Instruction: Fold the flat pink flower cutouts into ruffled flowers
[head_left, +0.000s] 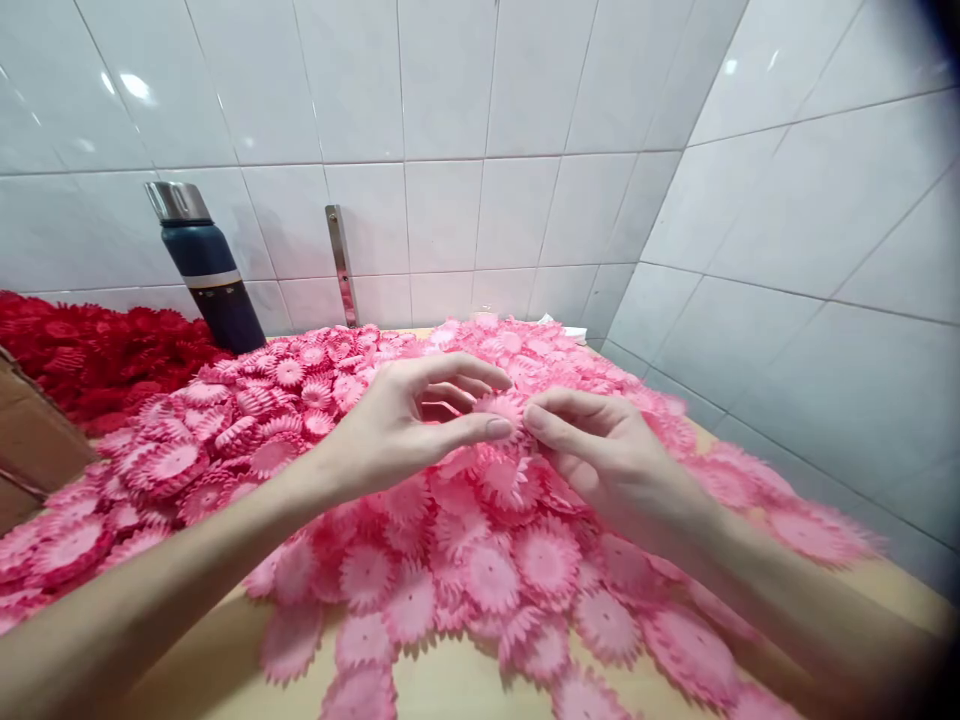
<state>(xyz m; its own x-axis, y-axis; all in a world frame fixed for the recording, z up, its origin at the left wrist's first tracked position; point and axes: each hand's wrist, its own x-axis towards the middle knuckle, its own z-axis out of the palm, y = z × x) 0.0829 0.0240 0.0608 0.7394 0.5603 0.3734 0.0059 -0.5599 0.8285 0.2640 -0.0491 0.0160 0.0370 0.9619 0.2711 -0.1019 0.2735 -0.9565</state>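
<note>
A pale wooden tabletop (457, 690), set into a corner of glossy white wall tiles (525, 130), lies under a broad heap of pink fabric flower cut-outs with fringed edges (487, 570); a darker heap of red ones (90, 350) sits far left beside a dark blue flask with a steel cap (206, 265). Above the pink heap, the left hand (397, 425) and right hand (600, 450) meet, thumb and fingertips of each pinched on the rim of one small pink flower cut-out (504, 405) held between them. It looks feather-light, limp and thin, likely to cling to its neighbours, so a fingertip pinch at the fringe seems the surest hold.
</note>
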